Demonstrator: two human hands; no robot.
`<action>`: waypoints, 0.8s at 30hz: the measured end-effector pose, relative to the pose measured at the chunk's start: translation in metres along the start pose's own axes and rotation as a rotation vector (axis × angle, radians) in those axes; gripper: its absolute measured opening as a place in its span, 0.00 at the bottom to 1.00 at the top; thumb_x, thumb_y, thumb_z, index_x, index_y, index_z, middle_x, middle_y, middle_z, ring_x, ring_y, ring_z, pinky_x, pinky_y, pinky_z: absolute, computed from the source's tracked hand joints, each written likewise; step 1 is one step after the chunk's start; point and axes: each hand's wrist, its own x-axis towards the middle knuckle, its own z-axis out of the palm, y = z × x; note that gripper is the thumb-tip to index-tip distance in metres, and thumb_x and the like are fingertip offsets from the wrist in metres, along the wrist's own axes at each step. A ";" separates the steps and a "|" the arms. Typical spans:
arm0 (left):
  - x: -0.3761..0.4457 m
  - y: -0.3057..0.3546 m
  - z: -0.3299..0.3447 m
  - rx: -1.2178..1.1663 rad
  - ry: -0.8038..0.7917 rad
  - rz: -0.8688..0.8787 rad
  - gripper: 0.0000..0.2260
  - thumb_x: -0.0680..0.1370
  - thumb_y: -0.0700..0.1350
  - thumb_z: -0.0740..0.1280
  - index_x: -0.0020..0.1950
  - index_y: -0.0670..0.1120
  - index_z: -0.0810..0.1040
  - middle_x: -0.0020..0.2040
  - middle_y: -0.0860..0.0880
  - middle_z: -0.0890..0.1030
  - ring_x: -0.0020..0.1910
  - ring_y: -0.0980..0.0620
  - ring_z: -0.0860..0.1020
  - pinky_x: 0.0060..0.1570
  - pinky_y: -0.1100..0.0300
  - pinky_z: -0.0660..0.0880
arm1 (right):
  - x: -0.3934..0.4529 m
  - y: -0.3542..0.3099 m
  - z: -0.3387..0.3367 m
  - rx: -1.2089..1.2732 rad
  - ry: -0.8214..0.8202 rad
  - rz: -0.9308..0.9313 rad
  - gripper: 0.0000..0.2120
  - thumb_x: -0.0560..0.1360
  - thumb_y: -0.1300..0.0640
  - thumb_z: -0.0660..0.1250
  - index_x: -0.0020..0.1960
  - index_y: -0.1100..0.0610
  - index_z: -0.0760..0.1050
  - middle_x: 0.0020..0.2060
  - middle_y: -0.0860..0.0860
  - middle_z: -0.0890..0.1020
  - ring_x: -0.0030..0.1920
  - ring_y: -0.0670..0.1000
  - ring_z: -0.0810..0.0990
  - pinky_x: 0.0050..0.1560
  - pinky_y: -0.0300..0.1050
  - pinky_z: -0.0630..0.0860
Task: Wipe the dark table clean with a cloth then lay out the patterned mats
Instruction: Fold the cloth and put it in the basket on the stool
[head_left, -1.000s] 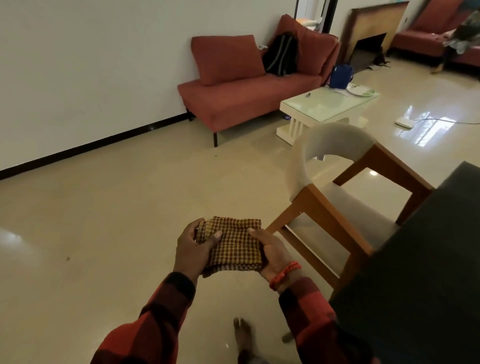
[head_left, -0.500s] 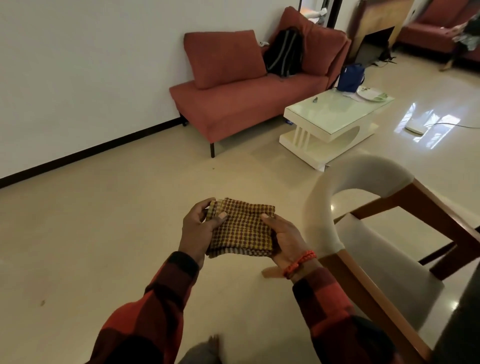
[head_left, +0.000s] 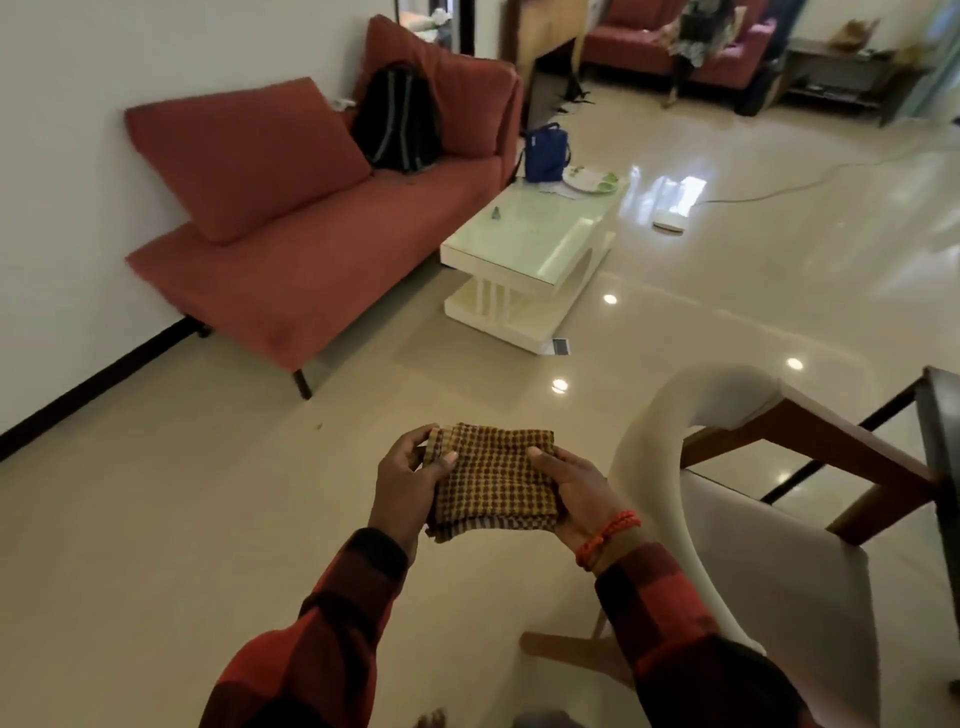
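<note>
Left hand (head_left: 402, 480) and right hand (head_left: 574, 488) both clamp the folded checked cloth (head_left: 491, 480) by its sides. Held over the floor, beside the chair (head_left: 727, 499).

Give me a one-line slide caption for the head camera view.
Both hands, left and right, hold folded checked mats above the floor, beside a chair and facing a red sofa.

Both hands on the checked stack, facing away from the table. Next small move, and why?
Probably turn right toward the dark table. Left hand and right hand hold the folded checked mats over bare floor, and only the table's edge shows past the chair.
</note>
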 end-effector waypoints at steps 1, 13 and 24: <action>0.018 0.008 0.004 0.014 -0.021 -0.009 0.17 0.79 0.38 0.69 0.66 0.51 0.77 0.60 0.50 0.81 0.59 0.48 0.80 0.56 0.47 0.80 | 0.012 -0.009 0.001 0.018 0.022 -0.003 0.10 0.81 0.61 0.63 0.59 0.63 0.79 0.49 0.59 0.86 0.47 0.58 0.86 0.43 0.52 0.83; 0.289 0.082 0.131 0.105 -0.356 -0.051 0.15 0.77 0.36 0.71 0.60 0.52 0.80 0.54 0.50 0.85 0.52 0.51 0.84 0.44 0.56 0.82 | 0.229 -0.140 -0.042 0.211 0.167 -0.073 0.13 0.81 0.62 0.64 0.63 0.64 0.77 0.54 0.62 0.84 0.50 0.61 0.84 0.44 0.54 0.83; 0.492 0.171 0.305 0.137 -0.596 -0.047 0.16 0.78 0.35 0.70 0.62 0.51 0.79 0.53 0.48 0.86 0.51 0.50 0.85 0.43 0.56 0.82 | 0.371 -0.321 -0.096 0.316 0.267 -0.219 0.13 0.81 0.62 0.62 0.64 0.63 0.76 0.58 0.62 0.83 0.56 0.62 0.83 0.47 0.56 0.82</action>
